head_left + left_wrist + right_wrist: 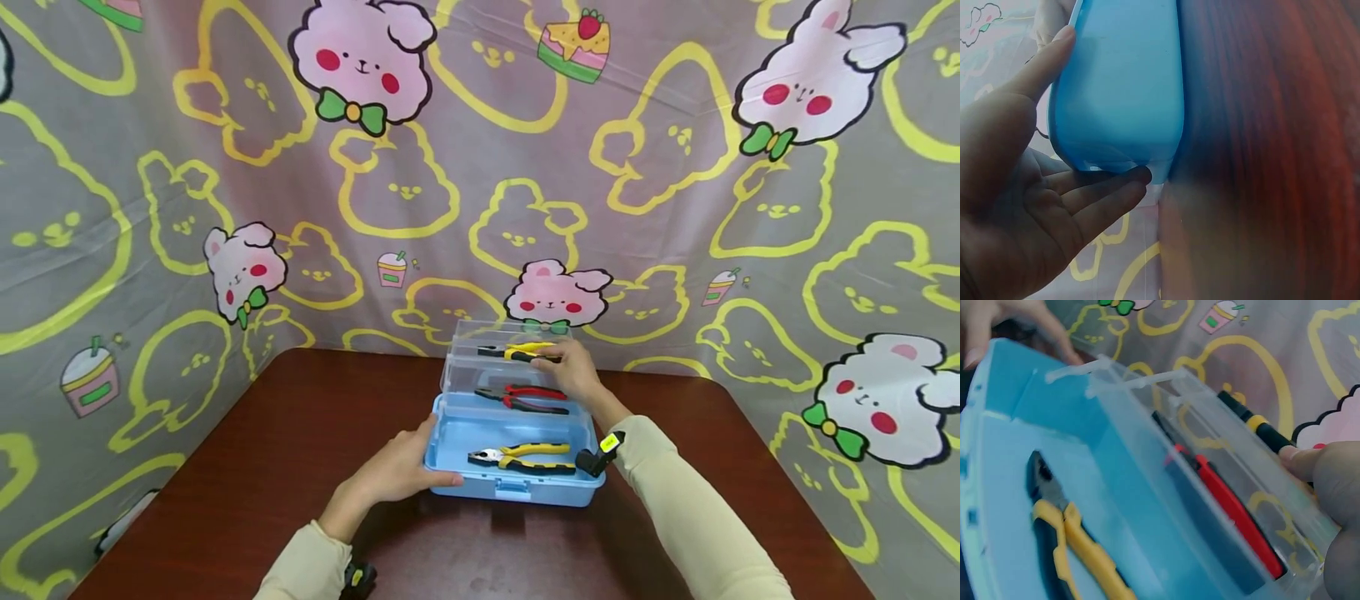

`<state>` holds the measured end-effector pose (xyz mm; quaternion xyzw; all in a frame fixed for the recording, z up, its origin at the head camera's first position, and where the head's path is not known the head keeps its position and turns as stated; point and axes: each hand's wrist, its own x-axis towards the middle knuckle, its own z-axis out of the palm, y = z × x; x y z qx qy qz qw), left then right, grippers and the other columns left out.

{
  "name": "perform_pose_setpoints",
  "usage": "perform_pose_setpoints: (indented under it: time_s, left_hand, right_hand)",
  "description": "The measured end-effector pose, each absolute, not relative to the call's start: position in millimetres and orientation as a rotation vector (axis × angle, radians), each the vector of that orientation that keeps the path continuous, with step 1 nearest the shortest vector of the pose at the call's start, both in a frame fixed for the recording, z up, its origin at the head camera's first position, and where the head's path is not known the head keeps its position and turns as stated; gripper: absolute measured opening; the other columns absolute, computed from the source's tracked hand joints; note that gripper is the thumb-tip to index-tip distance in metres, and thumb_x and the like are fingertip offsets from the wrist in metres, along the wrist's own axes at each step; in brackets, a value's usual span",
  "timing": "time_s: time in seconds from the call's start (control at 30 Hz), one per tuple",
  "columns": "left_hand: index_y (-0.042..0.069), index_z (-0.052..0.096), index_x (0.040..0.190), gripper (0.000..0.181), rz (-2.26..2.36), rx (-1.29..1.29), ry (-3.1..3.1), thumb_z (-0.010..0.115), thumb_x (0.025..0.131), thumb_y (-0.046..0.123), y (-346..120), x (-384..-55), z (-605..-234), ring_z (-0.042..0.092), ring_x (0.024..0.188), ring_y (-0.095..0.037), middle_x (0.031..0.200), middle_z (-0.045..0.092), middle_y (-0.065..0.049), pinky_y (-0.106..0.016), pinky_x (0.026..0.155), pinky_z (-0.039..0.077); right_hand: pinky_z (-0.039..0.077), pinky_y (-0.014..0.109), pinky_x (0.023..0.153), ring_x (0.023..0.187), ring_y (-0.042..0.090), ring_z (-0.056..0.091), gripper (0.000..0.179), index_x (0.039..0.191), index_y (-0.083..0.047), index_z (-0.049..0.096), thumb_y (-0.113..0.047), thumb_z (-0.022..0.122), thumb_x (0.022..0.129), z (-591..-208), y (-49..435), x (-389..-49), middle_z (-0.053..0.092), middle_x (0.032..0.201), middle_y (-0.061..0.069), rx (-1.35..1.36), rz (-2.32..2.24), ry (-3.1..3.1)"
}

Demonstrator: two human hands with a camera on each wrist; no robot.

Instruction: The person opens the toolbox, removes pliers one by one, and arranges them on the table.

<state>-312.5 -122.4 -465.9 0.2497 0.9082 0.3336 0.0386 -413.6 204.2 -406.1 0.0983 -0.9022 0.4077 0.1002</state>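
Observation:
A light blue toolbox [480, 487] stands open on the table, with clear trays [459, 375] raised at its back. My left hand [405, 467] holds the box's left end, its thumb along the rim and its fingers around the side [1122, 81]. At the top tray, my right hand [573, 371] pinches yellow-and-black pliers [517, 352] by the handles. Red-and-black pliers [517, 398] lie in the lower clear tray. Another yellow-and-black pair of pliers [525, 458] rests in the blue bottom, jaws to the left.
The dark red-brown wooden table [300, 433] extends around the box. Behind it and at both sides hangs a grey cloth [420, 208] with rabbit prints. A latch [513, 489] sits at the box's front.

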Motion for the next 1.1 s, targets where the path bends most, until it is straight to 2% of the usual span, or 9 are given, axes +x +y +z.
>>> perform_pose_setpoints:
  time_s: [0.2, 0.43, 0.57, 1.1]
  left_hand:
    - [-0.008, 0.019, 0.160, 0.124, 1.054, 0.776, 2.784, 0.081, 0.081, 0.064, -124, -312, -464, 0.058, 0.124, -0.030, 0.149, 0.048, -0.029, -0.052, 0.099, 0.048]
    - [-0.009, 0.019, 0.160, 0.124, 1.060, 0.776, 2.774, 0.081, 0.081, 0.063, -125, -310, -463, 0.058, 0.125, -0.030, 0.148, 0.048, -0.030, -0.053, 0.098, 0.048]
    - [-0.009, 0.019, 0.160, 0.123, 1.063, 0.797, 2.772, 0.081, 0.082, 0.064, -126, -310, -464, 0.060, 0.120, -0.028, 0.145, 0.051, -0.030, -0.051, 0.096, 0.050]
    - [-0.008, 0.020, 0.160, 0.124, 1.041, 0.768, 2.791, 0.080, 0.081, 0.066, -125, -309, -464, 0.059, 0.122, -0.028, 0.147, 0.050, -0.029, -0.052, 0.098, 0.049]
  right_hand:
    - [0.032, 0.063, 0.100, 0.118, 0.035, 0.058, 0.028, 0.119, -0.005, 0.079, -0.020, 0.078, 0.095, -408, 211, -406, 0.067, 0.122, 0.011, 0.270, 1.089, -2.558]
    - [0.046, 0.048, 0.084, 0.106, 0.034, 0.059, 0.030, 0.120, -0.001, 0.077, -0.016, 0.079, 0.095, -404, 228, -395, 0.067, 0.114, 0.015, 0.266, 1.117, -2.416]
    - [0.046, 0.047, 0.085, 0.104, 0.036, 0.058, 0.027, 0.117, 0.001, 0.078, -0.013, 0.080, 0.093, -406, 243, -388, 0.066, 0.109, 0.017, 0.265, 1.091, -2.352]
    - [0.042, 0.041, 0.082, 0.103, 0.038, 0.059, 0.025, 0.113, 0.005, 0.077, -0.009, 0.080, 0.092, -426, 306, -367, 0.067, 0.107, 0.020, 0.148, 1.026, -2.293]
